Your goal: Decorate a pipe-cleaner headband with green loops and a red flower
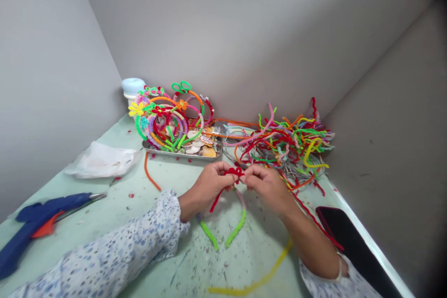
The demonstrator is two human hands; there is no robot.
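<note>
Between my two hands is a red pipe cleaner (238, 172) bent into small loops like a flower, with a straight tail hanging down on the left. My left hand (211, 181) pinches its left side, and my right hand (264, 185) pinches the right side with thumb and forefinger. Just below them is a headband (239, 224) wrapped in green, pale pink and purple pipe cleaner, its two green ends pointing toward me. My fingers partly cover its top, so I cannot tell whether the red flower touches it.
Finished-looking headbands (167, 123) and flat pieces fill a metal tray (181, 154). A heap of pipe cleaners (289, 142) lies right. Also here are a blue glue gun (45, 216), white plastic bag (104, 160), phone (349, 242), yellow pipe cleaner (258, 283) and lidded container (133, 87).
</note>
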